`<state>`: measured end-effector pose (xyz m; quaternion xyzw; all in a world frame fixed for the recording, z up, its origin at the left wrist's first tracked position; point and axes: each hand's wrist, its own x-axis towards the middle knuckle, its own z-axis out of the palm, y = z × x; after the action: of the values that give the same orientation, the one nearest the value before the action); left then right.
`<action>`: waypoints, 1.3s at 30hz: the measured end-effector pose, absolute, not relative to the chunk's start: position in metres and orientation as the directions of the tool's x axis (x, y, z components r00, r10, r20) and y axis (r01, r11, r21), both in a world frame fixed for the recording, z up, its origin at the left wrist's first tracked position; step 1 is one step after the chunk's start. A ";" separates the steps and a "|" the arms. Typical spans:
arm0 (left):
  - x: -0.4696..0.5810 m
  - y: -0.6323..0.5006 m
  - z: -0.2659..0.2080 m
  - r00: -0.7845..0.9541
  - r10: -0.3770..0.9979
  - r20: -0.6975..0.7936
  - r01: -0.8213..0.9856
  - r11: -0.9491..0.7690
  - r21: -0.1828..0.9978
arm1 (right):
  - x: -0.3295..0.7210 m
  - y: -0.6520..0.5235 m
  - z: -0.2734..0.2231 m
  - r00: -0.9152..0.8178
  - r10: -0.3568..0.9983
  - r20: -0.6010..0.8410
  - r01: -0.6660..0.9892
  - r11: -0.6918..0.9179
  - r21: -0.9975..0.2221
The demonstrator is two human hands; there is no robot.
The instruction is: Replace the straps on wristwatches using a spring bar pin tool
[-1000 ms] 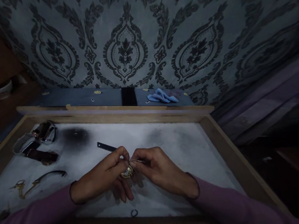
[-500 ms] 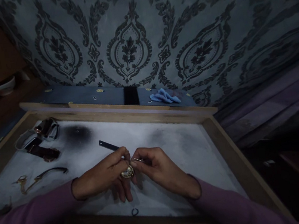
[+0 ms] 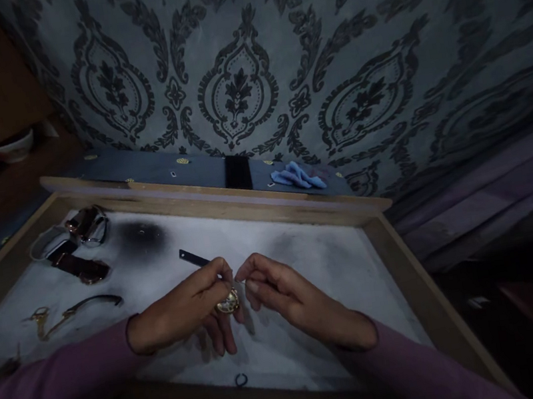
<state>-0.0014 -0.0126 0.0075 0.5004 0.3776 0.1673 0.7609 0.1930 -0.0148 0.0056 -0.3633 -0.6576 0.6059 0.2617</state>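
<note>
My left hand (image 3: pixel 183 310) is closed on a round gold watch (image 3: pixel 227 301), held between thumb and fingers just above the white tray surface. The watch's face detail is too dim to make out. My right hand (image 3: pixel 292 296) is just to the right of the watch, apart from it. Its index finger and thumb are bent close together around something tiny and thin at the fingertips, too small to name. A flat black strip (image 3: pixel 193 257) with a hole in its end lies behind my left hand, which partly hides it. Nearer me lies a small dark open ring (image 3: pixel 241 379).
The wooden tray (image 3: pixel 390 247) has raised edges. At its left lie watches with dark straps (image 3: pixel 79 266), gold pieces (image 3: pixel 40 319) and a curved black strap (image 3: pixel 93 301). Behind the tray are a blue cloth (image 3: pixel 298 175) and a black rectangle (image 3: pixel 237 172) before a patterned wall.
My right hand has drawn back a little to the right from the watch, its fingers loosened. The thin shiny pin seen in it earlier hardly shows now. My left hand keeps the watch.
</note>
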 end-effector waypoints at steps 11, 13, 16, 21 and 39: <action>-0.002 -0.014 0.015 0.656 0.630 -0.417 0.121 0.457 0.881 | 0.194 -0.009 0.005 -0.588 0.807 -0.065 0.122 0.009 -0.992; -0.002 -0.014 0.013 0.662 0.627 -0.410 0.112 0.458 0.882 | 0.194 -0.009 0.006 -0.586 0.808 -0.050 0.130 0.033 -0.991; -0.003 -0.015 0.012 0.673 0.620 -0.404 0.104 0.462 0.881 | 0.193 -0.010 0.007 -0.584 0.810 -0.055 0.135 0.030 -0.990; -0.003 -0.016 0.011 0.677 0.616 -0.402 0.093 0.470 0.878 | 0.194 -0.010 0.008 -0.604 0.795 -0.060 0.142 0.033 -0.989; -0.003 -0.015 0.014 0.666 0.630 -0.400 0.129 0.431 0.893 | 0.195 -0.009 0.010 -0.586 0.810 -0.018 0.159 0.093 -0.983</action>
<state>-0.0030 -0.0153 0.0138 0.5071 0.3742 0.1651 0.7587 0.1948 -0.0095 0.0104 -0.3553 -0.6823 0.5720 0.2846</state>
